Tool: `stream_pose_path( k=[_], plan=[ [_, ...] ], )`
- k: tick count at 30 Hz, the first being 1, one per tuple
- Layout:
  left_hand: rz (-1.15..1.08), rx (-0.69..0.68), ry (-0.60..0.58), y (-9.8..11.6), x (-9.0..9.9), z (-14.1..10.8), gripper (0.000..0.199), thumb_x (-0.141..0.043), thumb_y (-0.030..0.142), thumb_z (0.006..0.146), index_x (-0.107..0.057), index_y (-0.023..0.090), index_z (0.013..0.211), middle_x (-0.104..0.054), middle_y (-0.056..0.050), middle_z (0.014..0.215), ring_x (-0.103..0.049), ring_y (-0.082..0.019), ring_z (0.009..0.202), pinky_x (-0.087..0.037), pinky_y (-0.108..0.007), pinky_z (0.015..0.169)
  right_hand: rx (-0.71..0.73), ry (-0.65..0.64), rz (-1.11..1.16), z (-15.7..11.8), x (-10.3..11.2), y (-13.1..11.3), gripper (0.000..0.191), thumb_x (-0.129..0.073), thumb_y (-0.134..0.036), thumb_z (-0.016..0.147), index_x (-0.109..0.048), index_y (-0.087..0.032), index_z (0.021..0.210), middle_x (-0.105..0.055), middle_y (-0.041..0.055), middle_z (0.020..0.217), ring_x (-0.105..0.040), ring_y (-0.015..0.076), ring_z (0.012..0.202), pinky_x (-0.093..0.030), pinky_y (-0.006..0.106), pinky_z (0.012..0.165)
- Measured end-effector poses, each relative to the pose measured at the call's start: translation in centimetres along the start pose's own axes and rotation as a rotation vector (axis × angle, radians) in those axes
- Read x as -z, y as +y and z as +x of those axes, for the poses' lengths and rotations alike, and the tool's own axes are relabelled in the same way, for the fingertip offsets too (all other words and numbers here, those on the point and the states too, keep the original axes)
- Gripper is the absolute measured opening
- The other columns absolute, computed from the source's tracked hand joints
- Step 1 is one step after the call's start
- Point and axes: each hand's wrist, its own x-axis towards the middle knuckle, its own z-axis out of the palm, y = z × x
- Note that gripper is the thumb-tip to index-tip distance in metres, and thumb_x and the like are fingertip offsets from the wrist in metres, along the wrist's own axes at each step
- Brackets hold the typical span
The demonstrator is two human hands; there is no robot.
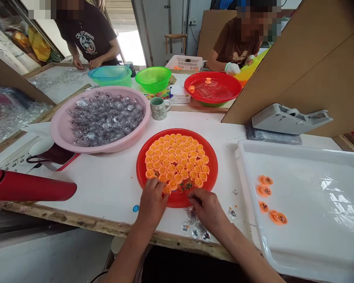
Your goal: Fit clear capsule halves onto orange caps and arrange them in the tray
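A red round tray [214, 165] holds several orange round pieces [177, 157] packed close together. At its lower left edge my left hand [153, 200] has its fingers bent round an orange piece [166, 189]. My right hand [208, 206] is at the tray's lower right edge, fingers pressed together; whatever they hold is too small to make out. Below the right hand, several clear round caps [195, 232] lie near the table's front edge. A blue ring [135, 208] rests left of my left hand.
A pink basin [61, 131] of clear caps stands at the left, near a red cylinder [32, 186]. A white tray [306, 251] with orange pieces is at the right. Behind are a mug [158, 109], a green basin [153, 79], a tape dispenser [289, 120] and two people.
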Motion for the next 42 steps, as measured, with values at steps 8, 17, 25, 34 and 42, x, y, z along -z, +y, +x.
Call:
stream_pose_path(
  k=[8, 17, 25, 34, 42],
  plan=[
    [-0.088, -0.007, 0.083, 1.0, -0.8, -0.7, 0.014, -0.059, 0.007, 0.077, -0.061, 0.015, 0.088, -0.059, -0.007, 0.086, -0.055, -0.026, 0.086, -0.051, -0.042, 0.076, -0.096, 0.021, 0.037, 3.7, -3.6, -1.1, 0.013, -0.059, -0.010, 0.073, -0.057, -0.018, 0.063, -0.063, 0.0009, 0.064, -0.056, 0.0153, 0.060, -0.042, 0.026, 0.059],
    [-0.171, 0.031, 0.182, 0.8, -0.2, -1.4, 0.018, -0.064, 0.010, 0.075, -0.060, 0.018, 0.090, -0.061, -0.005, 0.089, -0.059, -0.024, 0.087, -0.052, -0.041, 0.078, -0.144, 0.037, 0.046, 3.8, -2.5, 0.9, 0.011, -0.054, -0.011, 0.075, -0.061, -0.019, 0.071, -0.066, 0.0023, 0.072, -0.059, 0.0176, 0.068, -0.046, 0.029, 0.065],
    [-0.361, 0.128, 0.283, 1.7, -0.4, -1.6, 0.017, -0.067, 0.017, 0.077, -0.060, 0.019, 0.092, -0.068, -0.005, 0.093, -0.066, -0.019, 0.086, -0.057, -0.031, 0.076, -0.102, -0.026, 0.159, 3.6, -3.8, -0.7, 0.015, -0.055, -0.020, 0.078, -0.067, -0.018, 0.070, -0.066, -0.0011, 0.062, -0.058, 0.0139, 0.056, -0.046, 0.024, 0.056],
    [-0.724, 0.579, 0.139, 1.0, 3.0, -1.1, 0.036, -0.076, 0.030, 0.066, -0.067, 0.021, 0.100, -0.067, -0.005, 0.099, -0.067, -0.019, 0.086, -0.057, -0.026, 0.068, -0.101, 0.127, 0.057, 4.7, 1.2, 1.6, 0.014, -0.055, -0.022, 0.078, -0.069, -0.019, 0.076, -0.071, 0.0037, 0.078, -0.063, 0.0200, 0.075, -0.049, 0.033, 0.071],
    [-1.001, 0.622, -0.091, 2.7, 2.6, -0.7, 0.029, -0.077, 0.035, 0.069, -0.067, 0.020, 0.092, -0.070, -0.001, 0.094, -0.052, -0.007, 0.047, -0.043, -0.020, 0.041, -0.068, 0.021, -0.137, 1.7, 3.2, 0.2, 0.018, -0.052, -0.013, 0.080, -0.068, -0.020, 0.076, -0.069, 0.0015, 0.075, -0.061, 0.0169, 0.069, -0.046, 0.027, 0.064]
  ],
)
